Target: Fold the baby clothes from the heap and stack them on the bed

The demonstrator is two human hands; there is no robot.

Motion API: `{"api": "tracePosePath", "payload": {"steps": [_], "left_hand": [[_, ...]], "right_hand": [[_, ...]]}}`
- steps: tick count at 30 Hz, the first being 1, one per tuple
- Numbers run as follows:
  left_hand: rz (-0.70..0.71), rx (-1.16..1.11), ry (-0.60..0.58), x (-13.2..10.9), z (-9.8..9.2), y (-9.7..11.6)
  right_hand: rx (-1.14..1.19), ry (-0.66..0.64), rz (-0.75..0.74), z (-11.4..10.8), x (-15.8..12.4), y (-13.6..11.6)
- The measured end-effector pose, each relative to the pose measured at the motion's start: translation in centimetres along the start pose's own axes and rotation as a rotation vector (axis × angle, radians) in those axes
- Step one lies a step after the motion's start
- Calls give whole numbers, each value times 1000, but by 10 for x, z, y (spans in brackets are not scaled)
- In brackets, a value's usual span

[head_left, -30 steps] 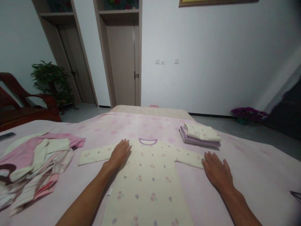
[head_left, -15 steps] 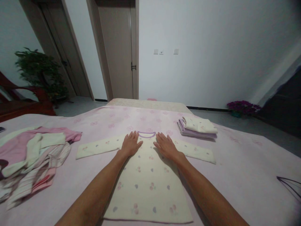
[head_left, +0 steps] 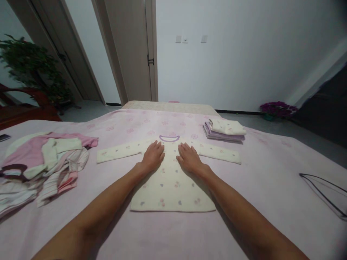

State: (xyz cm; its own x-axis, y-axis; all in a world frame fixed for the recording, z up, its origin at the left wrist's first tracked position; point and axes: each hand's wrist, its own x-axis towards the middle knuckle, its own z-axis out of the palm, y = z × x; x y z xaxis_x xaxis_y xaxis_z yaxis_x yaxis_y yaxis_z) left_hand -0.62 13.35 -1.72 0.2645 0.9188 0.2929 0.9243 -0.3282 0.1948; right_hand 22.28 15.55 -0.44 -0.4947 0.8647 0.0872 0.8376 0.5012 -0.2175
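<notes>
cream shirt (head_left: 173,195) beneath flat left hand (head_left: 153,156) and equally flat right hand (head_left: 189,157), the latter earlier at the cuff (head_left: 236,157)

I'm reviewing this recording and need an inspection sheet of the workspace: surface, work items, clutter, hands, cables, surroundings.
Surface: pink flower-patterned cloth, mostly smooth.
Work items: cream shirt with a purple collar, laid flat, sleeves spread; folded stack beyond its right-hand sleeve.
Clutter: rumpled pile of clothes on the left; what looks like a phone at the left edge.
Hands: left hand and right hand flat on the shirt's upper part, below the collar, gripping nothing.
Cables: thin black loop at right, possibly a cable; cannot tell.
Surroundings: doors, wall, wooden chair, leafy plant, purple flowers.
</notes>
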Motion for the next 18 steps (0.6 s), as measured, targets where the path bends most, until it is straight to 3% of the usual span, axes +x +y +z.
{"api": "tracePosePath", "payload": {"steps": [4, 9, 13, 18], "left_hand": [[189, -323, -44, -61, -34, 29], [352, -383, -313, -114, -64, 44], [401, -292, -327, -127, -66, 48], [374, -312, -319, -124, -66, 51]], "right_hand": [[164, -36, -206, 0, -56, -15], [210, -104, -259, -9, -96, -13], [258, -130, -315, -23, -110, -22], [301, -159, -466, -27, -126, -36]]}}
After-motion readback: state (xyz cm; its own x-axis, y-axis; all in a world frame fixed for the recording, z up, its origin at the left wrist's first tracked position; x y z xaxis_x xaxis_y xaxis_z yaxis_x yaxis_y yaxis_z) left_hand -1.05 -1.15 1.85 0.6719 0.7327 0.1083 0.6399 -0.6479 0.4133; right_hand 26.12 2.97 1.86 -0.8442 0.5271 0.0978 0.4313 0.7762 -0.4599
